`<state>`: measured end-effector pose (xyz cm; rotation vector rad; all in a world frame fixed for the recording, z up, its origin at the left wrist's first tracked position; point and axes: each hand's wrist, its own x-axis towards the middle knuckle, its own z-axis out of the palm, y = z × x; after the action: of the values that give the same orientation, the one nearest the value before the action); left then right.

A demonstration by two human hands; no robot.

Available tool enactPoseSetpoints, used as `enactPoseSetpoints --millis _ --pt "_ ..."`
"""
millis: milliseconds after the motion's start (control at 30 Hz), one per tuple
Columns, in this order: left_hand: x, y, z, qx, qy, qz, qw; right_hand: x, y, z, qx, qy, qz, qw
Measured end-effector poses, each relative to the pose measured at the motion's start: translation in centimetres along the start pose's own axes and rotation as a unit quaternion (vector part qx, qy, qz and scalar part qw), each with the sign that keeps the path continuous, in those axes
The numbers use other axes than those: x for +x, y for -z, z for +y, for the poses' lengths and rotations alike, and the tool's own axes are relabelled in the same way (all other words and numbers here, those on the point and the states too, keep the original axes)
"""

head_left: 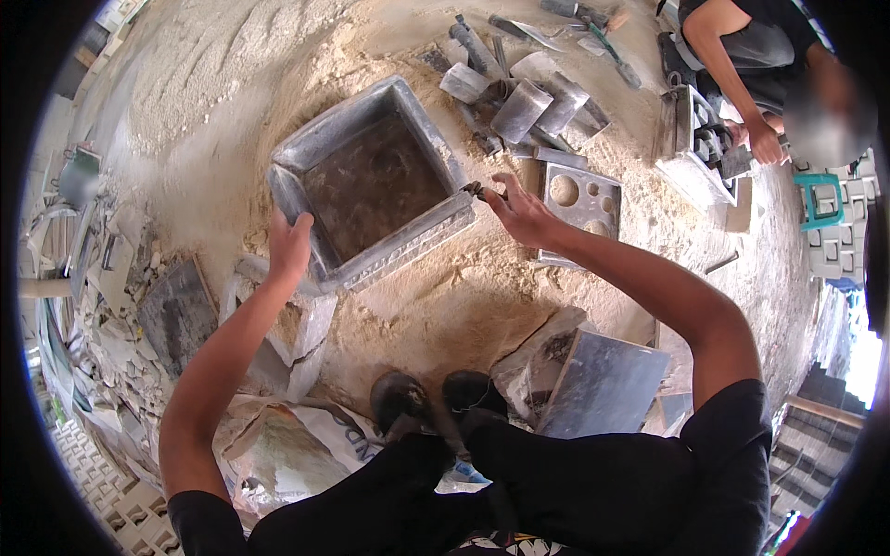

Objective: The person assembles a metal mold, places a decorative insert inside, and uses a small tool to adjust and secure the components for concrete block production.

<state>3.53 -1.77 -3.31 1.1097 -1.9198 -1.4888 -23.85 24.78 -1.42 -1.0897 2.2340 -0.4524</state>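
While sandy ground is stretching out under everything, a co-worker is crouching at the upper right, well apart from the nearer work. In the middle, the grey box is lying on the sand, its open side facing up, between the person's two hands. Judging by its form, the main shaping is looking done: four walls are standing around a brown, dusty bottom and are meeting at the corners. The near outer face is showing a rough, ridged strip (texture or crumbling, I cannot tell which), so finishing may be what is remaining there.

Smaller than the box, a smooth grey slab is leaning at the lower right, and a perforated plate is lying just beyond the right hand. Beyond the box, curved grey pieces are lying in a loose heap; whether any are belonging to it is unclear.

The left hand is grasping the box's left wall, its thumb pressing over the rim. The right hand is resting by the right corner, its fingers partly spread. Smallest of all, a dark piece is sitting between that corner and those fingertips; whether they are gripping it, I cannot tell, so that corner's progress is staying uncertain.
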Motion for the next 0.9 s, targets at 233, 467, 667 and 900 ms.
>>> enactPoseSetpoints --millis 233,467,667,900 --pt "0.8 0.5 -1.4 -0.024 0.011 0.010 1.000 0.3 -2.0 1.0 0.018 0.043 0.039 0.998" --pt "0.8 0.5 -1.9 -0.077 -0.001 0.001 0.997 2.5 0.6 0.6 -0.094 0.070 -0.047 0.992" --pt "0.0 0.7 0.2 -0.004 0.011 0.012 1.000 0.2 -1.1 -0.7 0.020 -0.013 0.013 1.000" --pt "0.7 0.7 -1.4 -0.027 0.022 0.025 0.999 0.8 -4.0 0.5 -0.012 0.132 0.167 0.977"
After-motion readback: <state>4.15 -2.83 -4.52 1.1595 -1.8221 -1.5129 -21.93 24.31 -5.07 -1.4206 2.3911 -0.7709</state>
